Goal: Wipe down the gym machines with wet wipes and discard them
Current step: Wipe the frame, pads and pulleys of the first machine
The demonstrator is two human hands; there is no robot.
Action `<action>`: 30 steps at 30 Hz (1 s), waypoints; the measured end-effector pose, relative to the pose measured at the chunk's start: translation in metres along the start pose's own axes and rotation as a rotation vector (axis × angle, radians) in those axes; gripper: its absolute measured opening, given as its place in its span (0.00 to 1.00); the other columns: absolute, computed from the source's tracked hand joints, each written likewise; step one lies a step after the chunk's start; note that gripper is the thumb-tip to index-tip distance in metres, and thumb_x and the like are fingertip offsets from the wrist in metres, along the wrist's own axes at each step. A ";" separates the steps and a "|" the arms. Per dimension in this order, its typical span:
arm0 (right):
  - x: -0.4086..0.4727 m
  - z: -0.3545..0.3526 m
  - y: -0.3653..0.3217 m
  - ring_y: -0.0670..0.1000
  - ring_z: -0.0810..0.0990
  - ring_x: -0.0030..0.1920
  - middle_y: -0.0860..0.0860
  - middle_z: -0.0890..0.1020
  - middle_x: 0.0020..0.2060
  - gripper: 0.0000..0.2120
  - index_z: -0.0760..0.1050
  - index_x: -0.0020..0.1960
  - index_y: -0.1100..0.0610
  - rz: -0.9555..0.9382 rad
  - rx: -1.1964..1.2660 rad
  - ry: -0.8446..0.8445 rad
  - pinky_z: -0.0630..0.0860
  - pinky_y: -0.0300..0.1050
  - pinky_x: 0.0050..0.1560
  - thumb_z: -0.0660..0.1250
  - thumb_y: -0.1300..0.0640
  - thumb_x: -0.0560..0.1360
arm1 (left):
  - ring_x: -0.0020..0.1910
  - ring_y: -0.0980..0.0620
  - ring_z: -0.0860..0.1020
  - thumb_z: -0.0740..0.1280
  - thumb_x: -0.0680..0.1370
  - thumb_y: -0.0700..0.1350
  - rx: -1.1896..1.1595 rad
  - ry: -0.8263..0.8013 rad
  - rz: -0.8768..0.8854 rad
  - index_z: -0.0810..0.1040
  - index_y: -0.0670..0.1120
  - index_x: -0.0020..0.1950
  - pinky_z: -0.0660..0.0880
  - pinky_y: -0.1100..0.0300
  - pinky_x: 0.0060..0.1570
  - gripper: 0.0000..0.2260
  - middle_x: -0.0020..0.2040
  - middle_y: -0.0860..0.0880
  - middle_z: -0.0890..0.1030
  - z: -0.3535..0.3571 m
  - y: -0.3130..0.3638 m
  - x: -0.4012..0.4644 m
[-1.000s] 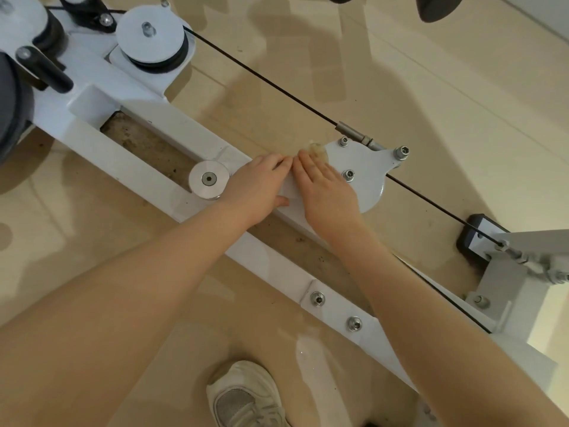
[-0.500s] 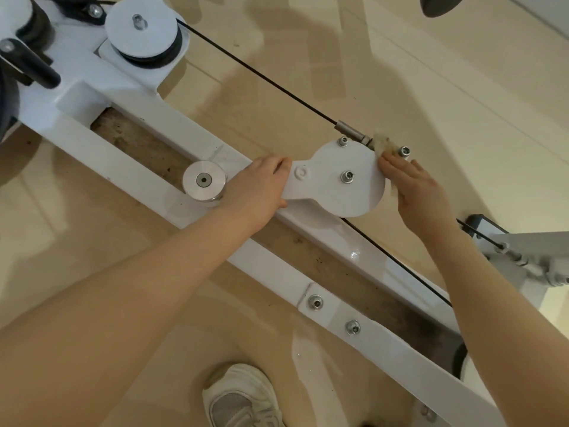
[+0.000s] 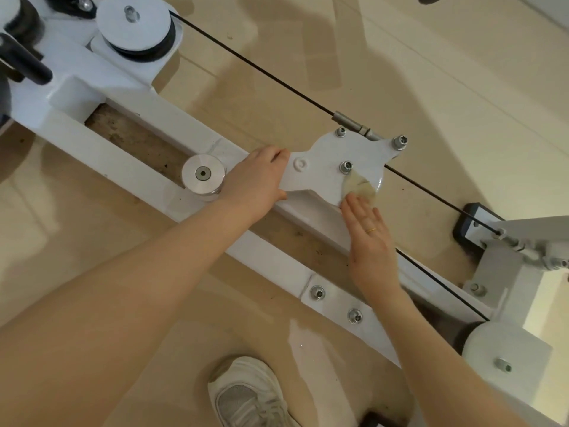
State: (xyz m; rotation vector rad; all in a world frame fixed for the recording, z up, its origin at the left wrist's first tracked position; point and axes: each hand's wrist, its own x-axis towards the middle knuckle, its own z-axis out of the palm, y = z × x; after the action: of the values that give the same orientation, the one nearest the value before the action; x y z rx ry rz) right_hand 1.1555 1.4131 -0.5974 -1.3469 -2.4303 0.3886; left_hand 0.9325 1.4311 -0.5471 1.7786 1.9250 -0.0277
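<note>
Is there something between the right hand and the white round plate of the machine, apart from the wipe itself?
Nothing visible. The right hand presses the wet wipe flat against the lower edge of the white plate with straight fingers. The bolt at the plate's centre sits just above the wipe, not under it.
</note>
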 end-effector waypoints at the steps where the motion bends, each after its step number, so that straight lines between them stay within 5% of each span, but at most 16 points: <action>1: 0.003 0.004 -0.012 0.61 0.72 0.65 0.61 0.74 0.64 0.28 0.71 0.65 0.67 -0.037 0.004 -0.017 0.62 0.53 0.69 0.50 0.73 0.67 | 0.72 0.49 0.56 0.64 0.78 0.48 0.000 0.000 0.002 0.52 0.43 0.76 0.62 0.57 0.64 0.32 0.74 0.47 0.57 0.000 0.000 0.000; 10: 0.050 0.020 -0.046 0.60 0.71 0.67 0.61 0.72 0.66 0.27 0.69 0.68 0.66 -0.160 -0.008 -0.097 0.63 0.58 0.68 0.51 0.70 0.69 | 0.76 0.49 0.49 0.62 0.78 0.37 -0.050 0.034 0.076 0.50 0.43 0.77 0.48 0.61 0.71 0.31 0.77 0.46 0.49 -0.012 -0.018 -0.024; 14: 0.035 0.017 -0.047 0.64 0.71 0.65 0.64 0.73 0.64 0.31 0.69 0.66 0.68 0.005 -0.027 -0.035 0.68 0.63 0.63 0.55 0.78 0.63 | 0.76 0.50 0.45 0.62 0.79 0.42 -0.009 0.097 0.024 0.50 0.44 0.77 0.43 0.60 0.71 0.30 0.77 0.46 0.48 -0.025 -0.039 -0.048; 19: 0.054 0.026 -0.084 0.64 0.79 0.56 0.64 0.78 0.58 0.29 0.75 0.61 0.69 -0.187 -0.002 -0.127 0.73 0.61 0.55 0.60 0.77 0.60 | 0.75 0.47 0.49 0.65 0.77 0.50 -0.040 0.149 -0.213 0.53 0.44 0.76 0.50 0.56 0.71 0.33 0.77 0.46 0.52 -0.035 -0.062 -0.067; 21: 0.067 0.022 -0.103 0.60 0.77 0.60 0.60 0.77 0.62 0.29 0.72 0.65 0.66 -0.096 0.176 -0.156 0.74 0.50 0.57 0.60 0.78 0.65 | 0.75 0.47 0.52 0.67 0.76 0.50 -0.068 0.140 -0.250 0.54 0.43 0.76 0.53 0.56 0.70 0.34 0.77 0.46 0.53 -0.036 -0.073 -0.072; 24: 0.090 0.008 -0.123 0.49 0.75 0.56 0.51 0.78 0.57 0.25 0.70 0.69 0.59 0.310 0.586 -0.136 0.65 0.29 0.55 0.57 0.73 0.73 | 0.75 0.48 0.53 0.67 0.75 0.52 -0.079 0.135 -0.253 0.54 0.44 0.76 0.56 0.54 0.70 0.35 0.76 0.46 0.54 -0.036 -0.089 -0.078; 27: 0.128 0.008 -0.120 0.47 0.76 0.57 0.49 0.78 0.59 0.18 0.72 0.67 0.55 0.536 0.763 -0.024 0.70 0.40 0.62 0.55 0.64 0.79 | 0.73 0.47 0.57 0.69 0.74 0.52 -0.091 0.030 -0.286 0.52 0.44 0.76 0.60 0.53 0.69 0.37 0.76 0.47 0.56 -0.034 -0.101 -0.079; 30: 0.165 0.017 -0.116 0.41 0.80 0.47 0.45 0.79 0.52 0.14 0.74 0.63 0.55 0.397 0.747 -0.121 0.74 0.42 0.58 0.56 0.60 0.81 | 0.71 0.47 0.61 0.69 0.73 0.53 -0.112 -0.051 -0.302 0.55 0.45 0.76 0.64 0.52 0.67 0.37 0.75 0.47 0.59 -0.029 -0.109 -0.074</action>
State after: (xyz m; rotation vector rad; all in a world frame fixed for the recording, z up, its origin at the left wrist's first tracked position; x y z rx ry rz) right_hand 0.9787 1.4930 -0.5415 -1.4357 -1.7628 1.3461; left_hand 0.8204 1.3581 -0.5290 1.3909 2.0979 -0.0682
